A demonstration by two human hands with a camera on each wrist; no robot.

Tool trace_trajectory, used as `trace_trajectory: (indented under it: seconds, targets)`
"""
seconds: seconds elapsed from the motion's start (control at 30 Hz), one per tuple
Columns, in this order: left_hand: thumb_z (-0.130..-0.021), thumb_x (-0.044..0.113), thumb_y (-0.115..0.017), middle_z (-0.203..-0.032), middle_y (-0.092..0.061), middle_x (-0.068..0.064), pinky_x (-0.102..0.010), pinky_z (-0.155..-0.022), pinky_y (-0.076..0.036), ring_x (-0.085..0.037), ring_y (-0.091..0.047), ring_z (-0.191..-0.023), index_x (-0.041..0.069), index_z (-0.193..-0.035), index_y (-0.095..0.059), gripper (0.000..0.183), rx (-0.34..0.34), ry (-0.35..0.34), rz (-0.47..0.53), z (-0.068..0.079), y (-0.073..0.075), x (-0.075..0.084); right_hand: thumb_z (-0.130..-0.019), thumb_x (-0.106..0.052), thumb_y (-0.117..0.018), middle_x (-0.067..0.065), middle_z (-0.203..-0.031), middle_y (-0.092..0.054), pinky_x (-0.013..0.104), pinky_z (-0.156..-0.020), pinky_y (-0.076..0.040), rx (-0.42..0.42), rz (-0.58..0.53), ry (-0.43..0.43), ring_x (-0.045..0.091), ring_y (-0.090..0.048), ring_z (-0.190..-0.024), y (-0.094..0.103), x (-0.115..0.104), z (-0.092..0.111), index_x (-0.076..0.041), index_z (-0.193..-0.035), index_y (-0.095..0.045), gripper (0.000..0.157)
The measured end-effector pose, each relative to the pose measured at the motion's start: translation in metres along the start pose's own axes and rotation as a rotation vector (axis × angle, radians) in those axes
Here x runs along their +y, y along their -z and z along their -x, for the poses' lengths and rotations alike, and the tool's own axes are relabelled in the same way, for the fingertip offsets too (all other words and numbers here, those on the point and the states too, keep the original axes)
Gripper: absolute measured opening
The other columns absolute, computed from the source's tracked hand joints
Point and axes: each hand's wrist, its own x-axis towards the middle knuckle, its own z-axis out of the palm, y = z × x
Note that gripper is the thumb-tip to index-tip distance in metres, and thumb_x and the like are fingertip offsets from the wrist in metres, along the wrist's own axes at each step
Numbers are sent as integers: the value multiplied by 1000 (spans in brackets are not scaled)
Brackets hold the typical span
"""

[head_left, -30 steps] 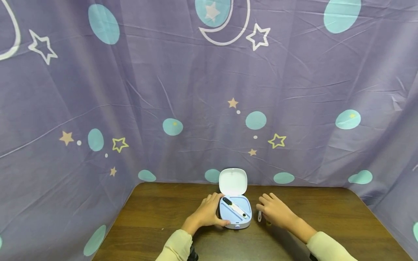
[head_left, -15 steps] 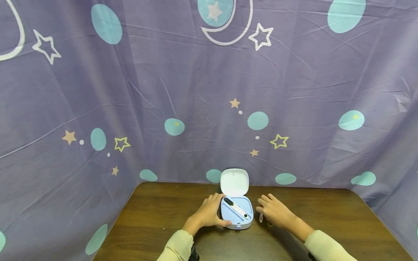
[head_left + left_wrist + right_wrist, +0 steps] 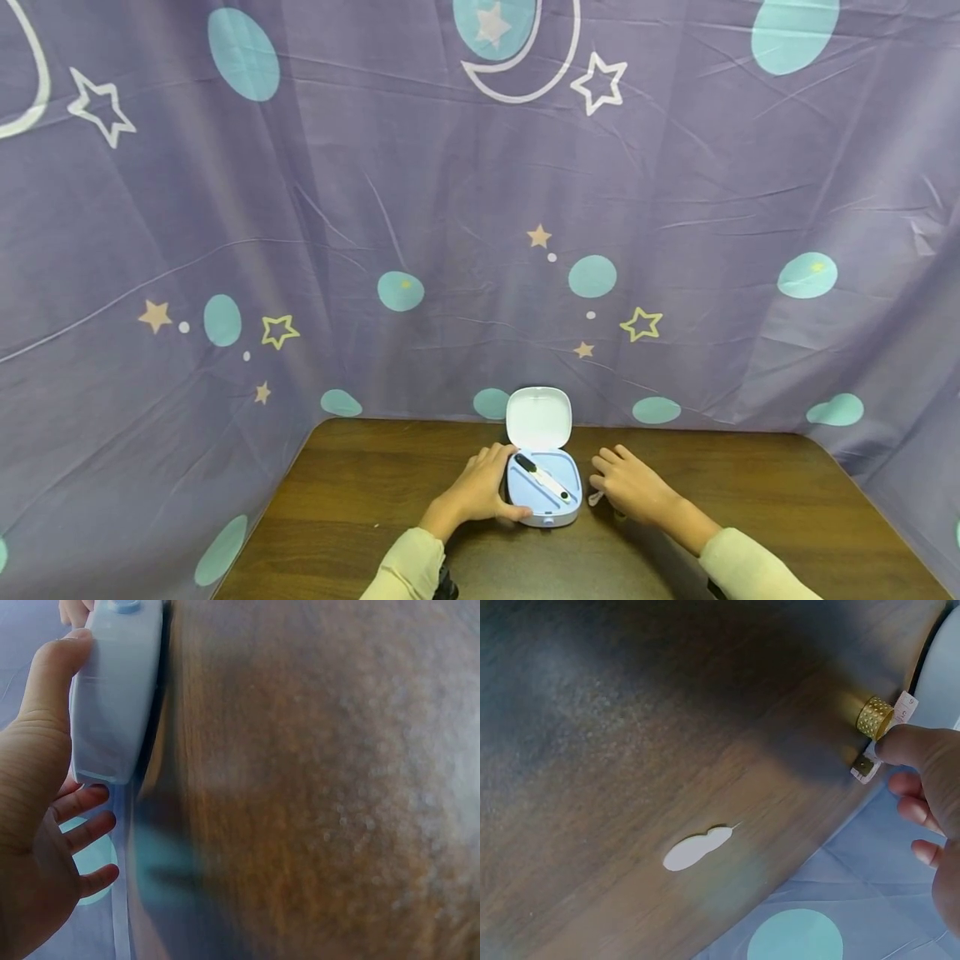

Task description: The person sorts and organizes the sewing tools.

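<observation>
A light-blue sewing box (image 3: 537, 505) lies on the table with its white lid (image 3: 538, 418) raised. In its tray rests a slim white tool with black ends (image 3: 546, 482), of unclear kind. My left hand (image 3: 477, 486) holds the box from the left, thumb (image 3: 60, 664) on the front wall and fingers round the back left corner. Right of the box, my right hand (image 3: 636, 487) pinches a white printed strip like a short tape measure (image 3: 905, 707) low over the table; its middle is hidden behind the thumb. A dimpled brass thimble (image 3: 874, 718) is beside that thumb.
A white needle threader (image 3: 696, 849) lies flat on the wooden table (image 3: 360, 517) in the right wrist view. Behind the table hangs a purple curtain (image 3: 450, 208) with stars and teal spots.
The white strip's visible end has turned from nearly upright to slanting left beneath my right hand. My left hand and the box stay still; the head view has shifted slightly.
</observation>
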Motion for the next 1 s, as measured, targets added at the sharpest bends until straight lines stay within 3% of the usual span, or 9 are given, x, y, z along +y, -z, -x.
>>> trace_trajectory:
  seconds: [0.4,0.6,0.83,1.0]
  targets:
    - [-70,62,-85,-124,-56,-2,-41,-97,-45,-18,-50,-110,8,-143,-47,98,1,-3,2,2,2,2,-55,-9,-80,-2,-76,-51,31,-66,-33,52,-22,-33,20,-47,-75,10,6,-3,-16,-72,-57,30]
    - [-70,62,-85,-124,-56,-2,-40,-96,-45,-18,-50,-109,9,-143,-47,98,-2,5,3,2,2,1,-55,-7,-78,-3,-74,-48,32,-67,-33,70,-48,-105,19,-44,-74,20,12,-7,-15,-72,-53,32]
    - [-70,62,-85,-125,-56,-3,-40,-96,-45,-19,-51,-110,7,-143,-47,99,0,4,-4,2,2,0,-56,-8,-79,-4,-73,-47,32,-68,-32,131,-74,-185,17,-39,-72,33,15,-25,-15,-71,-48,35]
    - [-71,62,-84,-126,-56,-3,-41,-97,-46,-19,-51,-112,7,-144,-47,99,-6,0,-8,2,2,2,-58,-8,-80,-4,-72,-47,31,-69,-32,120,-71,-247,13,-34,-72,39,13,-41,-16,-70,-47,36]
